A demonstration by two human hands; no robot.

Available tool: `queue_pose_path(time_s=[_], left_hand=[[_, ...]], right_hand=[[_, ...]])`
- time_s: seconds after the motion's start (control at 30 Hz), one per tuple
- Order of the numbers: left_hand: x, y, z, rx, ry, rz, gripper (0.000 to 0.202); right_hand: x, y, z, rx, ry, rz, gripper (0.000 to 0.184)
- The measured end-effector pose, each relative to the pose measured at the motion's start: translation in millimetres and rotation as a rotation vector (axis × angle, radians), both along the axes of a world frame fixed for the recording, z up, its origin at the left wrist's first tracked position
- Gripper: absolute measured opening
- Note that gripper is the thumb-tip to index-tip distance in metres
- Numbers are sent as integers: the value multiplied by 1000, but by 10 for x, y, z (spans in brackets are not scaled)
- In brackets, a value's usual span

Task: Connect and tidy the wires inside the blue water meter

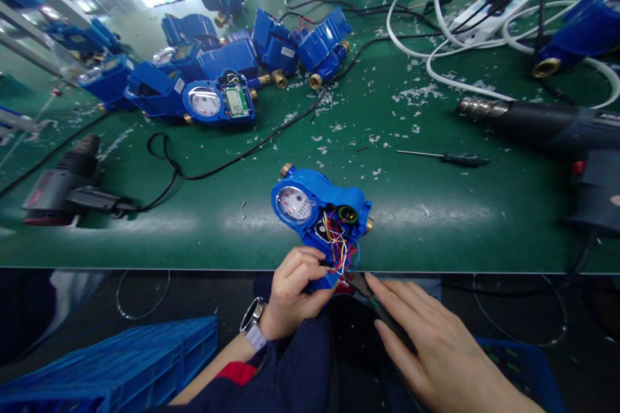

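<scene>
An opened blue water meter lies at the near edge of the green bench, its dial up and a bundle of coloured wires spilling out. My left hand, with a wristwatch, is closed on the meter's lower end and pinches the wires. My right hand grips a dark plier-like tool whose tip reaches the wires; its fingers lie along the handle.
Several blue meters are heaped at the back left. A heat gun and a thin screwdriver lie to the right, another heat gun to the left. Cables, a power strip and white scraps litter the bench. A blue crate sits below left.
</scene>
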State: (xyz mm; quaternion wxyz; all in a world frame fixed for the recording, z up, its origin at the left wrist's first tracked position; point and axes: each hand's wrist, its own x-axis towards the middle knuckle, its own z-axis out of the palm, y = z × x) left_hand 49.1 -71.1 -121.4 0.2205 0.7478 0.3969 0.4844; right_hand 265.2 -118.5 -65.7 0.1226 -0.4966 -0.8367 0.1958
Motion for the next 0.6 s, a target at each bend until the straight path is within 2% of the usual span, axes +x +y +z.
queue_pose_path(time_s=[0.2, 0.43, 0.6], left_hand=[[-1, 8, 16, 28, 21, -8, 7], [-32, 6, -12, 30, 28, -47, 12], [-38, 7, -17, 32, 26, -35, 10]], right_hand=[[-14, 77, 65, 41, -44, 57, 41], [-45, 54, 34, -2, -45, 74, 42], [-55, 18, -21, -130, 45, 25, 43]])
